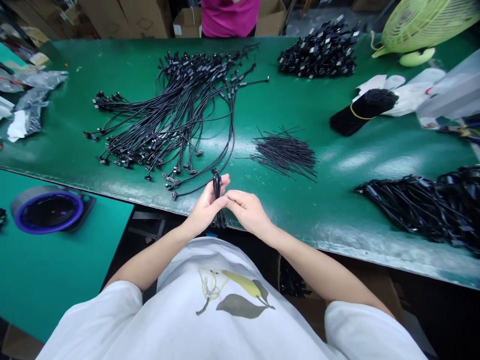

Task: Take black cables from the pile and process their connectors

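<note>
A black cable, folded into a narrow coil, stands upright in my left hand at the table's front edge. The thumb and fingers of that hand close round it. My right hand pinches beside the coil, its fingertips meeting my left thumb; what lies between them is hidden or too thin to make out. Just beyond my hands, a large heap of loose black cables with plugs spreads over the green table. To the right lies a pile of thin black ties.
Folded cables lie at the right, near a banded black bundle. Farther back are another cable pile and a green fan. Plastic bags and a purple-rimmed round object are left. A person in pink stands opposite.
</note>
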A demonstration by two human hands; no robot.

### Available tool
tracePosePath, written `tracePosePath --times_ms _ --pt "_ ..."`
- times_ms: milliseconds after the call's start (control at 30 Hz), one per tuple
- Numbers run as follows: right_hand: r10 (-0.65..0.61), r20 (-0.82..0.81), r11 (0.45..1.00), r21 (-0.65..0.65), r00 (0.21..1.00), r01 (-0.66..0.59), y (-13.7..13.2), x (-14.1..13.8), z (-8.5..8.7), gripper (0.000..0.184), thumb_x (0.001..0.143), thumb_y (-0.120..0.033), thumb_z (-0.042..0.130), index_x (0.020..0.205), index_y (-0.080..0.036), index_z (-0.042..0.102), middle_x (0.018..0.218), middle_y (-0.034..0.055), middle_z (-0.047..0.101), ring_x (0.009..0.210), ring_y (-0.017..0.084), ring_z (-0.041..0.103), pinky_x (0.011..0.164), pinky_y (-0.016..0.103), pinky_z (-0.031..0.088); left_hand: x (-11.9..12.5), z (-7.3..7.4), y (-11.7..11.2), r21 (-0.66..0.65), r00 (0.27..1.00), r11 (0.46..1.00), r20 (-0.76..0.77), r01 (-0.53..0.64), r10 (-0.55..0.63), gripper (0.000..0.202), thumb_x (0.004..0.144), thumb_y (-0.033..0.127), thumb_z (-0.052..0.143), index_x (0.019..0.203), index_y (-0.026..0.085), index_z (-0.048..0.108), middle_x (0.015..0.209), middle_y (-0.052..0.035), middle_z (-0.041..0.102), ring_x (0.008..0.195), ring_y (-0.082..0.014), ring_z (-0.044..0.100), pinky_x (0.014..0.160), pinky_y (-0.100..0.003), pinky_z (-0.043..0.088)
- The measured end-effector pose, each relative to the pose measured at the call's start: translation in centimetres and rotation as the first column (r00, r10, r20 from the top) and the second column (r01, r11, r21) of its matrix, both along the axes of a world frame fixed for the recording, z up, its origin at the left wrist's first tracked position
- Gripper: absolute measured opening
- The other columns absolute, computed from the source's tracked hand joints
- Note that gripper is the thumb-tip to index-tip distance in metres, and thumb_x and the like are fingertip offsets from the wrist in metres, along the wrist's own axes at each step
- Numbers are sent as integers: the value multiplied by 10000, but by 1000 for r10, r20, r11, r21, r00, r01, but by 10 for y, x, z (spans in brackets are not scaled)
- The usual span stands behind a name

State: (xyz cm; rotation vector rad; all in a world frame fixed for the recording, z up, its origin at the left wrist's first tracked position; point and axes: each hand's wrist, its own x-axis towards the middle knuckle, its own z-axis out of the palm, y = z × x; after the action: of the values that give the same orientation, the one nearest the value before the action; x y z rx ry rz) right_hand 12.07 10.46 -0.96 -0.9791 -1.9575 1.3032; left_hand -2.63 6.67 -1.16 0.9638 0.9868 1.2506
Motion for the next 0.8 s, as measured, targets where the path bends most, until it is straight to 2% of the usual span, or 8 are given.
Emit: tracePosePath --times_ms 67,200,267,333,433,567,700,800 --pt "53 -109 956 -281 993 -82 1 1 -4 397 864 -521 539 666 -177 528 588 -31 455 519 87 364 499 217 295 2 3 -5 97 995 991 -51 92 -87 485 844 450 654 1257 223 542 1517 -119 403 1404 -252 379 1159 -397 281" --pt "303 -249 666 -635 920 -391 2 14 -14 495 793 -666 517 646 -194 501 470 -94 239 394 66 148 380 228 166 -1 5 -5 113 959 954 -88 277 -268 429 885 512 569 1172 193 554 1470 -157 468 1400 -260 393 1148 -419 297" --pt "253 -98 822 -503 962 -267 2 25 -11 513 847 -640 477 617 -183 526 477 -57 324 421 83 274 417 230 253 -4 5 -1 36 966 965 -16 260 -259 386 902 506 546 1133 204 480 1391 -161 545 1256 -242 557 1017 -391 441" --pt "-31 44 988 -151 999 38 3 34 -2 459 893 -573 483 709 -172 607 632 12 522 583 121 470 544 247 385 -6 5 4 -61 969 967 13 248 -248 385 905 511 541 1106 221 389 1258 -144 629 944 -187 704 746 -284 527" --pt "-253 -23 926 284 967 249 8 38 12 400 898 -532 530 1097 -196 615 1032 82 614 881 182 570 734 298 465 -3 10 10 -143 930 921 -17 362 -368 491 855 548 592 1121 219 341 983 -72 683 527 -89 623 453 -181 375" --pt "-19 98 821 570 995 -40 19 32 11 363 976 -466 414 977 -192 651 919 72 629 842 177 562 770 313 451 7 14 6 -192 855 838 13 510 -518 480 796 511 676 1056 170 461 781 2 602 487 -43 470 466 -199 340" --pt "-206 183 752 658 961 36 23 37 0 468 988 -477 380 728 -182 634 721 53 600 706 154 532 704 286 418 7 7 -4 -242 875 854 -40 460 -482 384 797 454 695 983 153 545 741 12 567 685 -98 542 678 -245 441" --pt "-203 144 776 627 968 69 20 44 -3 461 1011 -436 335 776 -181 639 754 55 621 718 144 559 695 263 426 2 1 -7 -292 870 828 31 478 -492 385 863 507 596 977 139 568 678 31 526 551 -73 497 567 -229 406"
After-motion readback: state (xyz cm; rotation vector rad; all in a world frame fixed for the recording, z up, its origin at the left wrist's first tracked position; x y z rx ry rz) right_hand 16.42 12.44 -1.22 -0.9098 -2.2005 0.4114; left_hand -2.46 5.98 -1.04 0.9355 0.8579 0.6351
